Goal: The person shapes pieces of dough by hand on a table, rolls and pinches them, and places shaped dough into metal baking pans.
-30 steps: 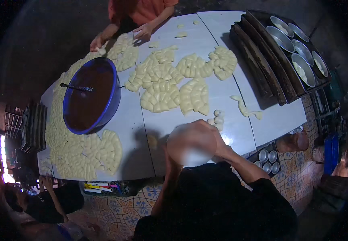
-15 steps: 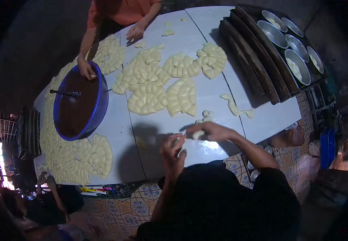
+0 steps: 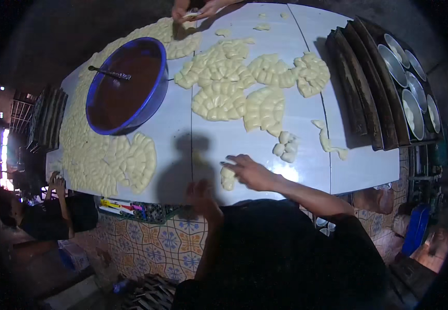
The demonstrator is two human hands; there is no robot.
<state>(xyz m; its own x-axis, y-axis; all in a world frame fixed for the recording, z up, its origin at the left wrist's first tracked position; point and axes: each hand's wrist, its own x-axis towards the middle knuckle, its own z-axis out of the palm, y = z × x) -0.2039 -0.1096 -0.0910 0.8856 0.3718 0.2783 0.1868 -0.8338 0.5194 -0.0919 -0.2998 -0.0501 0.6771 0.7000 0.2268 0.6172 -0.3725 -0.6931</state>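
Note:
My right hand is low over the white table, its fingers stretched out and spread. Under its fingertips a small pale piece of dough lies on the tabletop; whether the thumb touches it is hidden. My left hand is at the table's near edge, dim and smeared by motion, and no dough shows in it. A small cluster of dough balls sits beyond my right hand. Farther off, flat sheets of joined dough pieces spread across the middle of the table.
A blue basin of brown filling with a spoon stands at left among more dough. Dark metal trays and round tins crowd the right. Another person's hands hold a pale piece at the far edge. Someone sits at lower left.
My hands have parted: the right now spreads over a dough piece on the table, the left has moved left and nearer. The view has shifted; the other person's hand has left the basin.

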